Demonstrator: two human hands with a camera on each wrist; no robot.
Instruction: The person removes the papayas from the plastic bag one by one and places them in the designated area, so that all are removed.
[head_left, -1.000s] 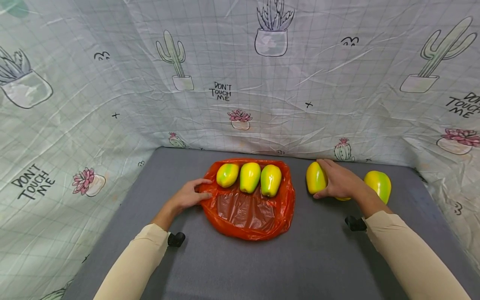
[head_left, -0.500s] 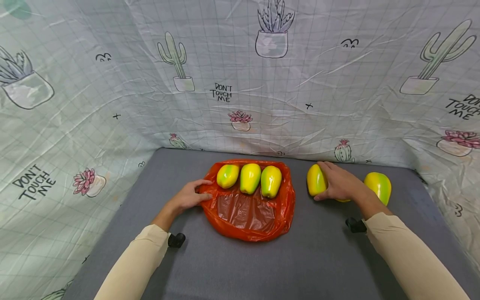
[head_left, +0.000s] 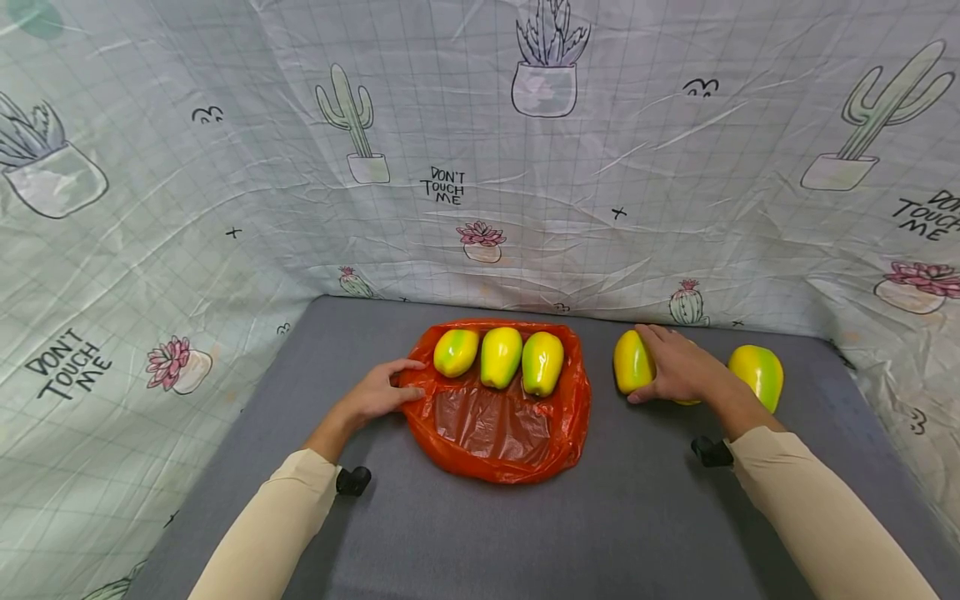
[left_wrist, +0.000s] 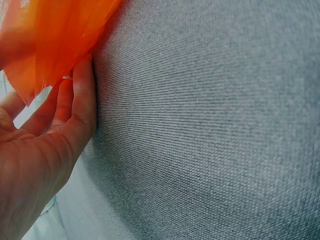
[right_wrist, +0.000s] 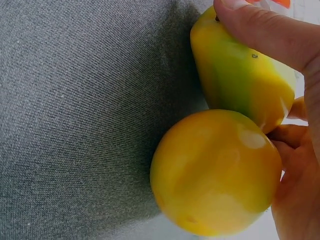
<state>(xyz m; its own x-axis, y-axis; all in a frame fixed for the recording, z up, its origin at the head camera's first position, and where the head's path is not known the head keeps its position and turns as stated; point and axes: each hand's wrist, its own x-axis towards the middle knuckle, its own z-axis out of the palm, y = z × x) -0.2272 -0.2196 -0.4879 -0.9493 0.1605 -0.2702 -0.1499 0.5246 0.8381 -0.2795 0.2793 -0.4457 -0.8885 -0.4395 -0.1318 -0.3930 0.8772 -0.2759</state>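
Note:
A red plastic bag (head_left: 491, 468) lies spread open on the table, with three yellow-green papayas (head_left: 501, 357) in a row along its far side. My left hand (head_left: 378, 390) pinches the bag's left rim; in the left wrist view the fingers (left_wrist: 82, 95) lie under the orange-looking film. To the right of the bag, my right hand (head_left: 678, 365) grips a papaya (head_left: 632, 364), its thumb on the near end. A second papaya (right_wrist: 215, 172) sits against the held one, mostly hidden under that hand in the head view. Another papaya (head_left: 757, 375) lies beyond the right wrist.
The grey table (head_left: 480, 542) carries everything. A pale curtain (head_left: 480, 125) printed with cacti and plants hangs along the back and sides, close behind the bag and the papayas.
The view has shifted very slightly. Both hands stay in place, the left at the bag's rim and the right on the papaya.

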